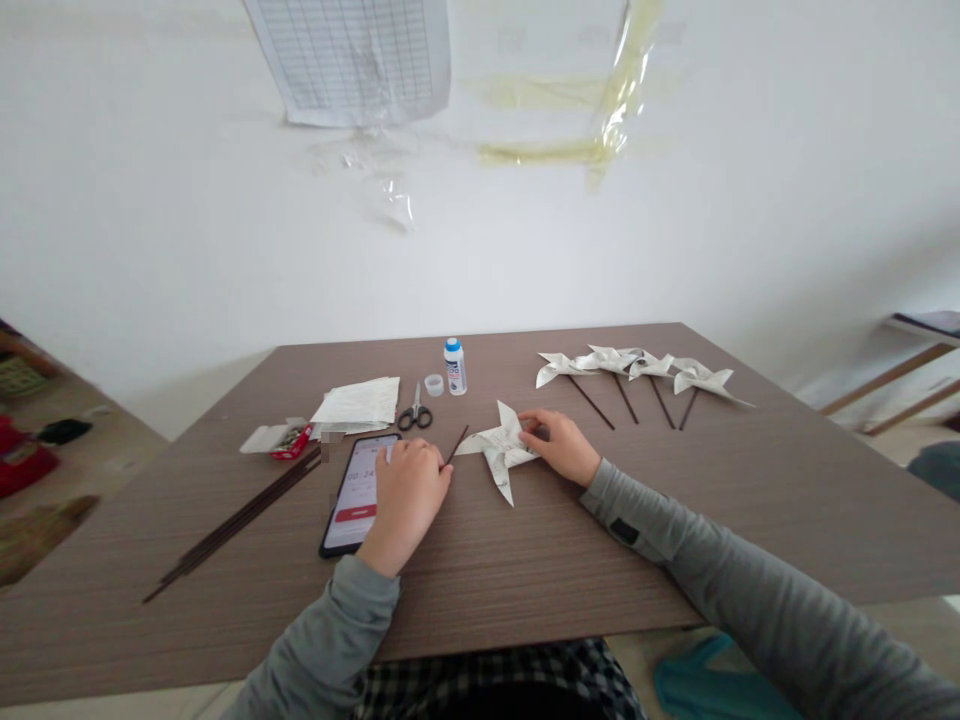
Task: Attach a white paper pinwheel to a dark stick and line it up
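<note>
Since your left hand (411,487) looks to be pinching a thin brown stick (457,445) (fingertips hidden, so no promises), watch the angle: jab it sideways into the paper pinwheel (502,448) and a blade could crease or tear. That pinwheel's on the bench (540,580), roughly midway between front and back edges, with your right hand (562,446) at its right blade, fingers curled; can't tell if they're actually pinching. Too light there and it might skid. Also, your left hand's over the smartphone (357,492), so a dropped wrist could nudge it.
</note>
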### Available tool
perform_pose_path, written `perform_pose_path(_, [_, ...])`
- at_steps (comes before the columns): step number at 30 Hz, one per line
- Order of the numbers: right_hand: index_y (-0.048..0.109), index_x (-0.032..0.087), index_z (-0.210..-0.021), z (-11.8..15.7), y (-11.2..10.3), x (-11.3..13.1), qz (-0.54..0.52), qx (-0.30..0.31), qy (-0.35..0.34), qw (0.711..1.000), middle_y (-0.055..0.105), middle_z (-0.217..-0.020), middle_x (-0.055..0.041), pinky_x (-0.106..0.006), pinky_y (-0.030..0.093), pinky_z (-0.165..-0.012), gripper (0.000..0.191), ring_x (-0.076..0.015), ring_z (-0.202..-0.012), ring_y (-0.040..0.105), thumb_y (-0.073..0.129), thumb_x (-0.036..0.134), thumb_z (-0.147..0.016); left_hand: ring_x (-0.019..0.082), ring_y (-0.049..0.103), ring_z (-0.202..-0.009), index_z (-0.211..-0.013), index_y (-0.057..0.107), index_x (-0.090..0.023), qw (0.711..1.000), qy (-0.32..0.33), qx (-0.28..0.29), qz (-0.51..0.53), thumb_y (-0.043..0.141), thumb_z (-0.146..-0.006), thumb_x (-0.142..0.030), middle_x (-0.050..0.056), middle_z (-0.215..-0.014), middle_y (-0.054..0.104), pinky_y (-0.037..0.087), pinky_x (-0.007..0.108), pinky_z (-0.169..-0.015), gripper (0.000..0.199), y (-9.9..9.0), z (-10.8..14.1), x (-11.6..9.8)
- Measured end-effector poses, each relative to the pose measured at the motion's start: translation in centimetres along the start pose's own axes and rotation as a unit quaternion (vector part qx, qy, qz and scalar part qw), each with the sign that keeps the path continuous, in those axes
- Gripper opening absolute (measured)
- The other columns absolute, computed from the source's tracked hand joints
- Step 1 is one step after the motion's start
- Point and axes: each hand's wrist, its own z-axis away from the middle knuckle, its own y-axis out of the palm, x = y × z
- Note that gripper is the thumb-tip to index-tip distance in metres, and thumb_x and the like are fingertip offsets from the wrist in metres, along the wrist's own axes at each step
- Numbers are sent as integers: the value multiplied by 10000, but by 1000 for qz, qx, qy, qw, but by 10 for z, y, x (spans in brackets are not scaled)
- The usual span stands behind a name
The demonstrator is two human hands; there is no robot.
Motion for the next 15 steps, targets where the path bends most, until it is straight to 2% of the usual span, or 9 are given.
perform_pose_path(5, [944, 293, -1372, 0, -1, 2, 4, 0, 7, 1000, 988, -1181, -96, -649, 606, -1332, 273, -379, -1240, 902, 936, 371, -1111, 444, 805, -1575, -1200, 1002, -210, 1000, -15, -12, -6, 784, -1184, -234, 206, -1451, 947, 547, 615, -1439, 219, 0, 1, 2])
perform_pose_path(11, [939, 287, -1477, 6, 1, 18, 64, 6, 34, 997, 974, -1243, -111, -656, 559, -1357, 457, -413, -1343, 875, 975, 547, -1104, 454, 800, -1568, -1185, 988, -223, 1000, -5, 3, 5, 824, -1182, -263, 192, -1454, 943, 537, 665, -1452, 168, 2, 1, 2])
perform_pose_path(15, [943, 304, -1437, 11, 3, 33, 125, 8, 51, 991, 944, -1356, -137, -668, 508, -1380, 501, -452, -1471, 795, 989, 664, -1090, 452, 792, -1589, -1335, 988, -229, 1000, 3, 1, 5, 799, -1207, -262, 199, -1524, 926, 515, 685, -1480, 230, 0, 5, 5])
